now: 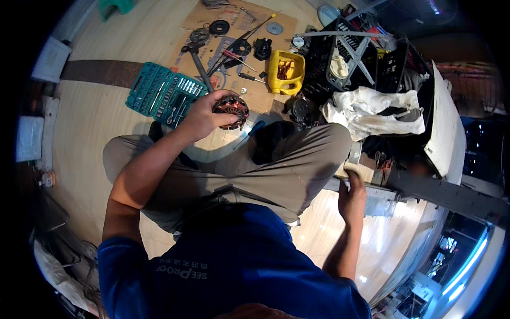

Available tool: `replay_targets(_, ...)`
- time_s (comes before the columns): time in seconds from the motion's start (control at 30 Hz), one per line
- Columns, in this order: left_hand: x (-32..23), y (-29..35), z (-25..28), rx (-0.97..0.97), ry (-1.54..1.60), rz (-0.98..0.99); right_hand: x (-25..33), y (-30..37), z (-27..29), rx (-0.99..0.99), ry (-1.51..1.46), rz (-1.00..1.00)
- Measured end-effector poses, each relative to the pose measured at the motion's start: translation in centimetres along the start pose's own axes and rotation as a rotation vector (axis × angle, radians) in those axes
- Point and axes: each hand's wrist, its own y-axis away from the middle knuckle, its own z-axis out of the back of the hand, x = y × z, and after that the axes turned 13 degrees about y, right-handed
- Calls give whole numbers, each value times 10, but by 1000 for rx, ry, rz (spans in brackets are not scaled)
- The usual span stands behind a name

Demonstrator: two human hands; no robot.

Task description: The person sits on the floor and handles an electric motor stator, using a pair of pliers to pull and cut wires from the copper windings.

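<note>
Above my knees, my left hand (pixel 204 118) is wrapped round a motor part with copper windings (pixel 231 112), round and dark with orange-red coils. Its thumb lies across the coils. Off to the right, beside my right knee, my right hand (pixel 352 198) has its fingers curled together. A small pale bit shows at the fingertips, too small to name. Just past the held part, a hammer (pixel 200 69) lies with its handle toward me. A green socket set case (pixel 164 94) lies open to the left of my left hand, with sockets and a ratchet in it.
A cardboard sheet (pixel 255 32) carries screwdrivers (pixel 252 77), a black ring (pixel 219 27) and other dark parts. A cut yellow jug (pixel 287 73) with copper-coloured pieces stands right of them. Black crates (pixel 340 58) and a white cloth (pixel 374 111) fill the right side.
</note>
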Motion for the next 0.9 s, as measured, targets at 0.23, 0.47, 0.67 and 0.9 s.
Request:
replay_targets(0.23, 5, -4, -5, 80, 11, -52, 160, -66, -47, -40, -568, 231)
replay_targets(0.47, 1, 6, 10, 87, -4, -31, 177, -84, -75, 142, -476, 221)
replay_targets(0.67, 4, 11, 17, 144, 62, 98, 172, -97, -76, 66, -586, 268)
replay_targets(0.9, -1, 6, 20, 227, 231, 104, 162, -97, -86, 164, -604, 165)
